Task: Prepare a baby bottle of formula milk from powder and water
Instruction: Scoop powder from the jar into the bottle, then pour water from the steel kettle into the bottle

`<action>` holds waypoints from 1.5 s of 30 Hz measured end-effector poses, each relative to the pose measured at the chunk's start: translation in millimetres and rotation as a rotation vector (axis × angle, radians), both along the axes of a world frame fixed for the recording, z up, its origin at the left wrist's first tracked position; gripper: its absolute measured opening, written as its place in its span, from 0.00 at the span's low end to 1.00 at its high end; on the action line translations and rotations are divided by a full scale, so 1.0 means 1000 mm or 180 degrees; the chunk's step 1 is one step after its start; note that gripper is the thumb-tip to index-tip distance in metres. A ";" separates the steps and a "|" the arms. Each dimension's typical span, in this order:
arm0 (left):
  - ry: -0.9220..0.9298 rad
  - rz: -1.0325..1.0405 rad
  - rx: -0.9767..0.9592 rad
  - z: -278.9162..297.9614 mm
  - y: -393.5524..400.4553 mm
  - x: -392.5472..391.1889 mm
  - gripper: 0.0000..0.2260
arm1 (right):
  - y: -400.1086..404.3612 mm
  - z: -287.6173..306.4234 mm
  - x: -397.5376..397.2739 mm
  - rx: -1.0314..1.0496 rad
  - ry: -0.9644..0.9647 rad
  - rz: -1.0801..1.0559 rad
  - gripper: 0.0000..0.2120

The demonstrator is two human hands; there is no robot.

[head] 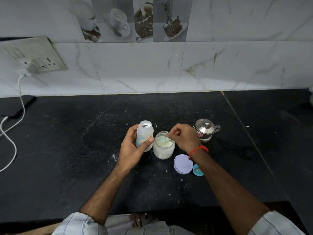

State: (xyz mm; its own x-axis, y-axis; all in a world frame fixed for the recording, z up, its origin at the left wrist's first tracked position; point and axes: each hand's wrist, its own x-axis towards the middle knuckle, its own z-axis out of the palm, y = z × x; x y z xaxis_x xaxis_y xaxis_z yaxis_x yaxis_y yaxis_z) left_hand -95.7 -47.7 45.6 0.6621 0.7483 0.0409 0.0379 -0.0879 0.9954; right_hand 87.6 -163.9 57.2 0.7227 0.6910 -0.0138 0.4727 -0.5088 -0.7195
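My left hand (pixel 133 146) grips an open, clear baby bottle (pixel 145 133) standing upright on the black counter, its mouth uncovered. Right beside it stands an open glass jar of white formula powder (pixel 164 150). My right hand (pixel 183 137) is over the jar, fingers pinched on the handle of a pale scoop (pixel 165 139) that dips into the powder. The jar's lilac lid (pixel 183 164) lies flat to the right. A teal bottle cap (pixel 198 170) rests next to it, partly hidden by my right forearm.
A small lidded steel pot (pixel 207 130) stands just behind my right hand. A dark phone (pixel 17 106) with a white charging cable (pixel 10 145) lies at far left below a wall socket (pixel 35 56). Powder specks dot the counter (pixel 84 158); its front edge is near me.
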 end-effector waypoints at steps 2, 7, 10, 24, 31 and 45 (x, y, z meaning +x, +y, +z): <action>0.0007 -0.0005 -0.0006 0.000 0.000 -0.002 0.28 | 0.000 -0.005 0.001 -0.0072 -0.0108 0.0068 0.10; 0.0063 -0.0001 0.0008 0.000 0.000 -0.005 0.28 | -0.007 -0.017 0.006 -0.0036 -0.0043 -0.0039 0.10; 0.0099 0.0009 0.0002 0.000 -0.002 -0.004 0.26 | -0.016 -0.017 0.007 0.0327 -0.0042 -0.0206 0.05; -0.0074 -0.0136 0.0168 0.016 -0.024 0.016 0.28 | -0.086 -0.013 0.073 0.0565 -0.0179 -0.1419 0.23; 0.0050 -0.0332 0.0407 0.021 -0.044 0.029 0.34 | -0.089 -0.036 0.119 0.0235 0.0693 -0.1484 0.27; 0.0409 -0.0448 0.0550 0.014 -0.098 0.075 0.26 | -0.118 -0.063 0.126 0.1046 0.1618 -0.1265 0.12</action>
State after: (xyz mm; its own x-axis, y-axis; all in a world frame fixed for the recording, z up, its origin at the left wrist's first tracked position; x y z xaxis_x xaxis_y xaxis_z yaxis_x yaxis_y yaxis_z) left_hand -20.8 -145.3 59.6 0.7672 0.6377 0.0688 0.1386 -0.2696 0.9530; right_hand 213.2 -282.2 -6.0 0.8796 0.4036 -0.2517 -0.1368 -0.2922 -0.9465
